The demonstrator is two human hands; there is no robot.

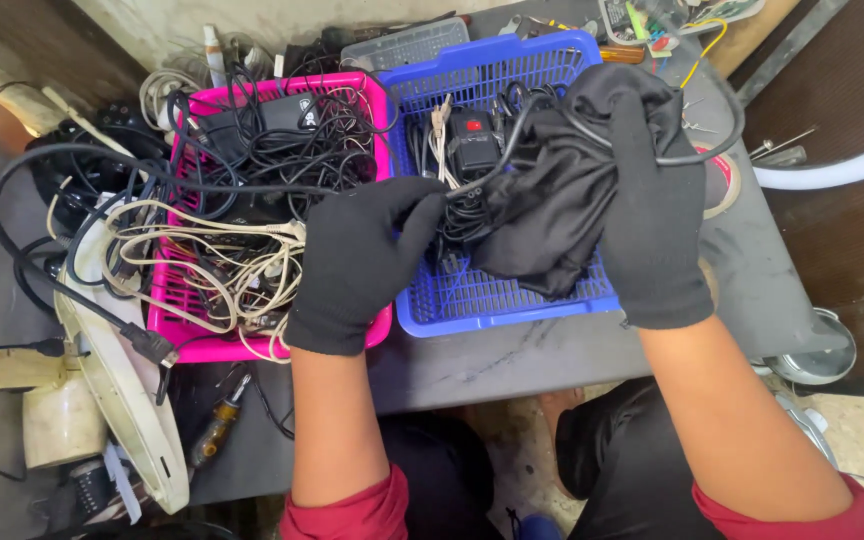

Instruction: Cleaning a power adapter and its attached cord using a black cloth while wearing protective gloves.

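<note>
— Gloved left hand [357, 262] is pinching a black cable [472, 192]; right hand [652, 215] is clutching a black cloth [552, 215] over the blue basket [492, 310].
— Pink basket [177, 335] beside it on the counter [512, 360] is brimming with tangled black and cream cords [242, 200].

Soft, even light is falling from above, leaving the scene moderately bright with no hard shadows. The pink basket [252, 345] and blue basket [492, 310] are showing vivid, saturated colour. The black gloves on the left hand [357, 265] and right hand [657, 215] and the black cloth [552, 215] are swallowing detail (folds are barely reading). The top left corner is sinking into gloom. Straight edges are bowing slightly near the frame's borders. Focus is holding sharp in the centre.
</note>
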